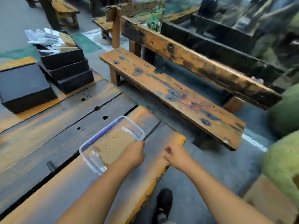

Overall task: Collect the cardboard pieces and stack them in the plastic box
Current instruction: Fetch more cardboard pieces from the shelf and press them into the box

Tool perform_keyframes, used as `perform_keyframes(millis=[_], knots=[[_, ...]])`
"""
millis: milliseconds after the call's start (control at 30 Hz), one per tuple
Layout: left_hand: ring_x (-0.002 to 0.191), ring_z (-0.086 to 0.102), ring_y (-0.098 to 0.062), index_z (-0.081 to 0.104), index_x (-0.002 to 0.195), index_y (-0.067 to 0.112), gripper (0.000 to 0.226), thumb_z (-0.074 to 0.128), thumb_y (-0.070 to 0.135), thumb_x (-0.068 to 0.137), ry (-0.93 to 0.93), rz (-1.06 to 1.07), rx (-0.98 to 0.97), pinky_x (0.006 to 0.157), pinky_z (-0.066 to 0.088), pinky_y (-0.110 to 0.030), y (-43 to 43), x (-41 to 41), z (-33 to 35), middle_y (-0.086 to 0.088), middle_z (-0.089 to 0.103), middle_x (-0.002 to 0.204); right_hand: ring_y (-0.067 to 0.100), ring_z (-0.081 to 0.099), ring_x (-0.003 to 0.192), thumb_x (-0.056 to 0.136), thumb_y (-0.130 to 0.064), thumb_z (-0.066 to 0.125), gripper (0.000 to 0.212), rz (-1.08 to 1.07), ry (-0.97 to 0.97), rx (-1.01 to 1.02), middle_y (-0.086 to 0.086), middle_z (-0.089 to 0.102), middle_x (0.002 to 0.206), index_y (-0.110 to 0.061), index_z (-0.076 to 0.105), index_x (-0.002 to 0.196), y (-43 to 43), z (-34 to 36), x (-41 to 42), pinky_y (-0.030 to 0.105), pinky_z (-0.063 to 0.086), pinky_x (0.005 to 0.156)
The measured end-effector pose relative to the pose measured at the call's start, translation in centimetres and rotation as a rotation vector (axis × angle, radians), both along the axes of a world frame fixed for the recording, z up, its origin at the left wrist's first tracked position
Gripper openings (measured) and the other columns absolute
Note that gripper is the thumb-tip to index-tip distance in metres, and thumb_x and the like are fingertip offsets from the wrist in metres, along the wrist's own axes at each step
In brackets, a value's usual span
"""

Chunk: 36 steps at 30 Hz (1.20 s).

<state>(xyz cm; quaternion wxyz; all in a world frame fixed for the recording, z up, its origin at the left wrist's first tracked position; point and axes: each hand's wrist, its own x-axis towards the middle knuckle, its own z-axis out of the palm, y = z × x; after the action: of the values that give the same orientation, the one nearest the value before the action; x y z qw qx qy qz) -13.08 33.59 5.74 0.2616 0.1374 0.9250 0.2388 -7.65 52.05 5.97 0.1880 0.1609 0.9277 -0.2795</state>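
One long wooden table [48, 143] of dark, orange-streaked planks fills the lower left. Beside it across a strip of concrete floor stands one wooden bench [169, 92] with a plank backrest; two more benches [64, 8] show farther back, blurred.

On the far left of the table lie black boxes: one large flat one [24, 84] and, just beside it, a stepped stack of three [68, 68], the top one open and filled with white papers [40, 37] and two tan blocks [68, 42].

One clear plastic box [97, 139] with a bluish rim sits near the table's right end, tilted diagonally to the planks. Inside it lies one brown cardboard piece [113, 143], flat on the bottom and covering most of it; whether more pieces lie under it cannot be told. No other loose cardboard shows on the table.

Two bare arms reach in from below. The left hand [134, 155] rests at the box's near right corner, fingers curled down over the rim and the cardboard's edge; whether they pinch the cardboard or only touch it cannot be told. The right hand [175, 156] hangs over the table's right edge, apart from the box, fingers loosely curled into a soft fist around nothing.

One black shoe [164, 202] stands on the floor below.
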Motion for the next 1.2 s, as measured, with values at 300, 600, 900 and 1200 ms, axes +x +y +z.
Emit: perform_keyframes(millis=[300,600,900,1200], knots=[[0.114,0.058,-0.029,0.052,0.132,0.009,0.040,0.053,0.019,0.093,0.034,-0.540,0.000,0.090,0.046,-0.031,16.3,4.9,1.0,-0.013,0.062,0.126,0.032,0.064,0.096,0.084,-0.029,0.060,0.024,-0.467,0.021,0.036,0.014,0.070,0.096,-0.009,0.066,0.095,12.8,1.0,13.3,0.035,0.051,0.081],[0.120,0.055,-0.030,0.054,0.129,0.010,0.039,0.055,0.025,0.094,0.135,-1.033,-0.070,0.095,0.044,-0.034,36.0,15.0,2.6,-0.012,0.062,0.128,0.029,0.065,0.092,0.084,-0.027,0.062,0.018,-0.921,0.078,0.004,0.014,0.071,0.092,-0.010,0.064,0.089,25.8,0.5,28.3,0.036,0.052,0.080],[0.114,0.059,-0.032,0.059,0.123,0.007,0.035,0.051,0.016,0.091,0.205,-1.540,-0.010,0.088,0.047,-0.034,50.4,31.7,4.6,-0.014,0.066,0.120,0.020,0.055,0.078,0.089,-0.028,0.061,0.017,-1.392,0.156,0.005,0.008,0.061,0.083,-0.013,0.057,0.083,30.1,2.6,45.4,0.037,0.050,0.078],[0.103,0.063,-0.030,0.062,0.105,0.007,0.022,0.058,0.022,0.089,0.153,-1.968,0.140,0.080,0.045,-0.030,59.5,47.8,6.8,-0.014,0.069,0.106,0.027,0.065,0.098,0.087,-0.034,0.062,0.029,-1.913,0.155,0.043,0.008,0.069,0.104,-0.015,0.065,0.109,29.3,4.9,59.0,0.036,0.053,0.085]])
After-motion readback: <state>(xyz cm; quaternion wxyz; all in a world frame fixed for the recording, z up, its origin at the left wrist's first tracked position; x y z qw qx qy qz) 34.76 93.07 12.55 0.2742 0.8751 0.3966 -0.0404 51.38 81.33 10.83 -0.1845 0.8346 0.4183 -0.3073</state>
